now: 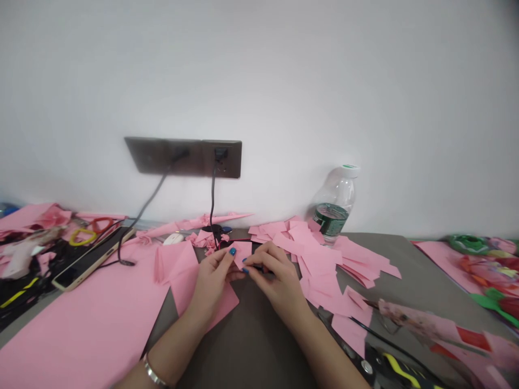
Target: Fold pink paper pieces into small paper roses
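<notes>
Near the middle of the table, my left hand pinches a small square of pink paper between thumb and fingers. Close beside it on the right, my right hand is closed around a thin dark stick-like tool, mostly covered by the fingers; its kind is unclear. The fingertips of both hands nearly meet at the paper's lower edge. Folded pink sheets lie left of my left hand, partly under it. Past my right hand, many cut pink paper pieces overlap in a loose pile.
A water bottle leans near the wall. A phone, a large pink sheet and yellow-handled scissors are at left. Cables run to the wall socket. A pink-wrapped tool and colourful balloon-like bundles lie at right.
</notes>
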Tool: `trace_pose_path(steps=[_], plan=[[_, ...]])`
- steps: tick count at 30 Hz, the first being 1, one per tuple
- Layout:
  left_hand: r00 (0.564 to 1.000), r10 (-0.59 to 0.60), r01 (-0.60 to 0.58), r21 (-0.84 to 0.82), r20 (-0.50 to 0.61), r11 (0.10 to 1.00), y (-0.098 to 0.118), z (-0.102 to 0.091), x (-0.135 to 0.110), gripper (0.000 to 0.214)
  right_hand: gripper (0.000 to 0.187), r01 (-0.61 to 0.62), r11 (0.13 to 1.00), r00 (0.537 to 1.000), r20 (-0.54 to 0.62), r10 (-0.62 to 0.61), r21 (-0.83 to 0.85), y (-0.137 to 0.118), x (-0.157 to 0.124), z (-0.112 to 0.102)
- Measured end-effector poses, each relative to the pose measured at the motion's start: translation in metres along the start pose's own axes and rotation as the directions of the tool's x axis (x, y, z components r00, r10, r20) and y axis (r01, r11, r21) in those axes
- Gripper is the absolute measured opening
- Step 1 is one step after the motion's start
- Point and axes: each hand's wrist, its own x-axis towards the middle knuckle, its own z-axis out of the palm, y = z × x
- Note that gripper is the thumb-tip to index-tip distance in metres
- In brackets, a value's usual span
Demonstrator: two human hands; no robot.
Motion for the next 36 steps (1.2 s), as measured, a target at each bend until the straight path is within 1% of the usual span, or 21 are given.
trace_pose_path(steps=[2,5,8,10,14,17,20,22,26,30,36], plan=[[1.000,0.002,-0.002,0.011,-0.004,1.000,0.0009,0.0006,-0.0004,0.032,0.013,0.021,0.999,1.000,0.010,-0.021,-0.040,-0.0014,0.0003,-0.0006],[1.000,-0.004,0.004,0.046,0.002,0.999,0.0014,0.0010,-0.0006,0.033,0.017,0.062,0.993,0.998,0.036,-0.059,-0.098,-0.0039,0.0007,-0.0020],[1.000,-0.008,0.008,0.069,0.005,0.998,0.0012,0.0012,-0.0003,0.033,0.018,0.073,0.991,0.996,0.067,-0.065,-0.116,-0.0051,0.0006,-0.0029],[1.000,-0.011,0.011,0.074,0.004,0.997,0.0013,0.0014,-0.0001,0.033,0.017,0.071,0.991,0.996,0.059,-0.065,-0.113,-0.0045,0.0004,-0.0023],[1.000,-0.014,0.014,0.073,-0.002,0.997,0.0021,0.0013,0.0005,0.032,0.011,0.090,0.988,0.996,0.016,-0.089,-0.122,-0.0025,0.0001,-0.0003],[1.000,-0.012,0.012,0.066,0.005,0.998,0.0024,0.0011,0.0007,0.032,0.012,0.103,0.987,0.994,0.034,-0.099,-0.122,-0.0035,0.0000,-0.0009],[0.999,-0.013,0.011,0.065,0.029,0.998,0.0021,0.0011,0.0008,0.034,0.014,0.070,0.992,0.994,0.094,-0.060,-0.104,-0.0056,0.0002,-0.0025],[0.999,-0.014,0.011,0.069,0.035,0.998,0.0017,0.0010,0.0007,0.033,0.014,0.031,0.995,0.994,0.108,-0.021,-0.093,-0.0059,0.0003,-0.0029],[1.000,-0.010,0.009,0.069,0.022,0.998,0.0019,0.0007,0.0004,0.031,0.013,-0.001,0.996,0.997,0.072,0.007,-0.088,-0.0032,0.0003,-0.0013],[0.996,-0.024,0.015,0.113,0.082,0.993,0.0032,0.0023,-0.0009,0.026,0.013,-0.002,0.996,0.999,0.039,0.006,-0.086,-0.0006,0.0003,-0.0004],[0.996,-0.035,0.028,0.084,0.084,0.996,0.0009,0.0028,-0.0024,0.022,0.014,-0.105,0.994,0.994,-0.010,0.105,0.008,-0.0005,-0.0002,-0.0002]])
